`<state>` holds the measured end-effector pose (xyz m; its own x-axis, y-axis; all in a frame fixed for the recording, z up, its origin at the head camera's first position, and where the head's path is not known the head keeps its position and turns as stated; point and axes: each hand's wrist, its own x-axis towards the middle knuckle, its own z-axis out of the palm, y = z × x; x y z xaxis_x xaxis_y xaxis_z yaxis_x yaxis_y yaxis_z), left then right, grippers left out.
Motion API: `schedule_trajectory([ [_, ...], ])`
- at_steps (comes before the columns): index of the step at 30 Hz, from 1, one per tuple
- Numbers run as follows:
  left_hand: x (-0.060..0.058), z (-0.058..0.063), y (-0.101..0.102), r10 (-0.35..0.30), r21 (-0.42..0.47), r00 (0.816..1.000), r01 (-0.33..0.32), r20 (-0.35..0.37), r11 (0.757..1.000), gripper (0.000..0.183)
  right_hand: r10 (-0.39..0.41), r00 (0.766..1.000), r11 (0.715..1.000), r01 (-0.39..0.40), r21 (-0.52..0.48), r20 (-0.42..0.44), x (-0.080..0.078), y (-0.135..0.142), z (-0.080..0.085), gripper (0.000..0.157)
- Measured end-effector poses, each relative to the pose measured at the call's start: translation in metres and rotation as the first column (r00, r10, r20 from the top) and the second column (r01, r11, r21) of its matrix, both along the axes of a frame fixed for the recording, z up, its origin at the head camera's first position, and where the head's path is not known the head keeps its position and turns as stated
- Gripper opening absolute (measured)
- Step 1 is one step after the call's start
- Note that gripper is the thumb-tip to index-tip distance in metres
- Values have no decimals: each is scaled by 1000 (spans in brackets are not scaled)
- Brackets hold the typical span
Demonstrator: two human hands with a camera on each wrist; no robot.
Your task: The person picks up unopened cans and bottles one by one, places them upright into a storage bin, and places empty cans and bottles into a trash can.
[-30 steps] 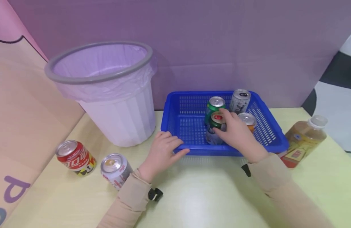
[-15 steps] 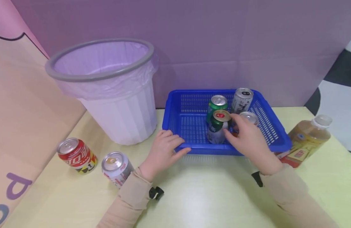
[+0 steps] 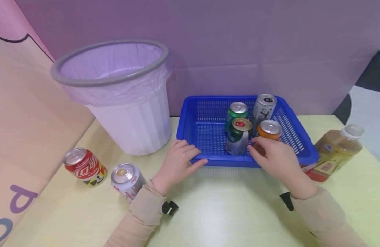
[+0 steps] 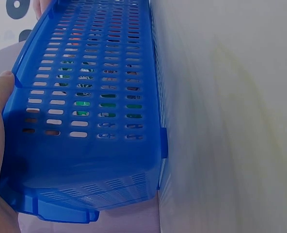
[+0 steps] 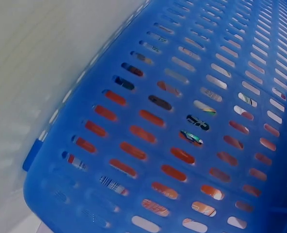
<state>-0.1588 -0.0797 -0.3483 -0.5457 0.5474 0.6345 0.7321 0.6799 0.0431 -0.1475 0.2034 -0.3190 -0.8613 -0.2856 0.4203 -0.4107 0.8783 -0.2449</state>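
In the head view, my left hand [image 3: 177, 163] holds the front left corner of a blue plastic basket [image 3: 214, 161], fingers bent over the rim and thumb along the front edge. My right hand [image 3: 274, 159] reaches over the front rim, with no can seen between its thumb and index finger. Just left of its fingertips stands a dark green and silver can [image 3: 237, 142]. An orange can [image 3: 270, 128] is behind the hand, its lower part hidden. Further back are a green can [image 3: 236, 115] and a taller white can [image 3: 264, 109]. All these cans stand upright.
A white trash bin [image 3: 131, 120] with a grey rim and liner stands left of the basket. A red can [image 3: 85, 166] and a white-silver can [image 3: 128, 181] stand on the table's left. Right of the basket is a bottle [image 3: 336, 154] of brownish liquid.
My right hand has let go of the dark green and silver can and moved right, toward the orange can. The left hand stays at the basket corner. The head view has shifted slightly.
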Motion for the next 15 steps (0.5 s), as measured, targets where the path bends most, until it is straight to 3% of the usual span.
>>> schedule_trajectory([
  [8,0,1,0,-3,11,1000,3,16,1000,30,35,993,999,-31,39,-112,1,1,-3,13],
  [15,0,0,0,-3,3,1000,3,-4,1000,27,78,981,994,-62,94,-179,1,1,-6,35],
])
